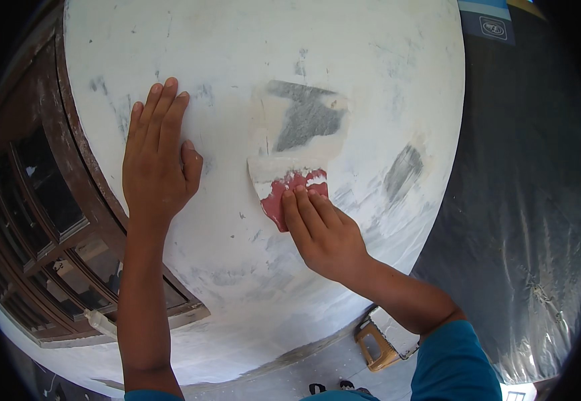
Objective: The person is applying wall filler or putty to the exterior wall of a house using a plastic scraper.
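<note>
My right hand (324, 234) presses a red plastic scraper (285, 187), smeared with white putty, flat against a white plastered wall (250, 60). The scraper's upper edge sits just below a grey bare patch (307, 120) ringed with fresh cream putty. My left hand (160, 154) lies flat on the wall to the left of the scraper, fingers together and pointing up, holding nothing.
A dark brown wooden window frame (43, 220) with glass panes runs down the left. A second grey patch (403, 170) shows on the wall to the right. Clear plastic sheeting over a dark surface (524, 200) covers the right side. A brown and white container (384, 341) sits below.
</note>
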The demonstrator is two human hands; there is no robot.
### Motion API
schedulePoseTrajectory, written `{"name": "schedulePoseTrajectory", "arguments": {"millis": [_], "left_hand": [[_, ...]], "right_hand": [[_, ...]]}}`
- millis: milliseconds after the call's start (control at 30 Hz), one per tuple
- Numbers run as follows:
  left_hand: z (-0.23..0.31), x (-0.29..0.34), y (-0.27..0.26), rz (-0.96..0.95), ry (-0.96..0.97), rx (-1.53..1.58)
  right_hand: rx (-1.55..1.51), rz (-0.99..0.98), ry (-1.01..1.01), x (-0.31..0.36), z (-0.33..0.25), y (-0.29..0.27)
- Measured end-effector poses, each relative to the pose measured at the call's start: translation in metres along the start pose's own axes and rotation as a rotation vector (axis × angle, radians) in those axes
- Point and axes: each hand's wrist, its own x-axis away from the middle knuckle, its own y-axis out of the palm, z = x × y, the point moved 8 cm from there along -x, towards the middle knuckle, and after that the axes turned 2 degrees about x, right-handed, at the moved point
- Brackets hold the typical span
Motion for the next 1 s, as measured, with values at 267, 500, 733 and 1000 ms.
{"name": "schedulePoseTrajectory", "arguments": {"millis": [267,500,733,1000], "left_hand": [[-0.004,0.009,-0.003,-0.002,-0.031,-0.013],[0.000,0.001,0.000,-0.007,-0.012,0.000],[-0.002,0.004,-0.001,-0.009,-0.029,-0.013],[0.004,-0.002,-0.004,0.005,-0.014,0.008]], "right_hand": [[-0.042,0.125,0.336,-0.059,0.098,-0.043],[0.202,-0.103,0.033,-0.009,0.016,0.047],[-0.279,-0.069,0.153,0.019,0.027,-0.028],[0.129,0.216,0.333,-0.081,0.137,-0.022]]}}
